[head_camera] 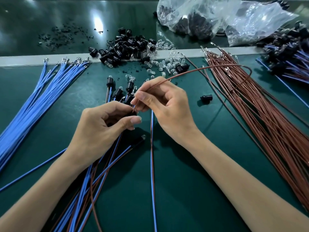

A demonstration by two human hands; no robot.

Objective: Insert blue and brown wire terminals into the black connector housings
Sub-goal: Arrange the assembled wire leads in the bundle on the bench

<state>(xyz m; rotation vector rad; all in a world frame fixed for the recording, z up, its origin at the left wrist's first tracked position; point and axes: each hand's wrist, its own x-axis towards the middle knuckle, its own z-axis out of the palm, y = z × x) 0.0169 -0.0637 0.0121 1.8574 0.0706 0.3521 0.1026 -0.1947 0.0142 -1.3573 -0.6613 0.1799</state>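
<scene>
My left hand [102, 124] curls around a black connector housing [127, 113], mostly hidden by the fingers, at the centre of the green mat. My right hand [163, 104] pinches a brown wire [192, 71] between thumb and forefinger, its lower end pointing down into the housing. That wire arcs up and right toward the brown wire bundle [260, 114]. A blue wire bundle [36, 101] fans out at the left. Loose black housings [123, 47] lie piled at the back centre.
Finished housings with blue and brown leads [103, 173] lie under my left wrist. Clear bulbs [168, 62] are scattered beside the pile. One stray housing [206, 98] sits right of my hand. A plastic bag of parts [209, 19] and more assemblies [289, 54] are at the back right.
</scene>
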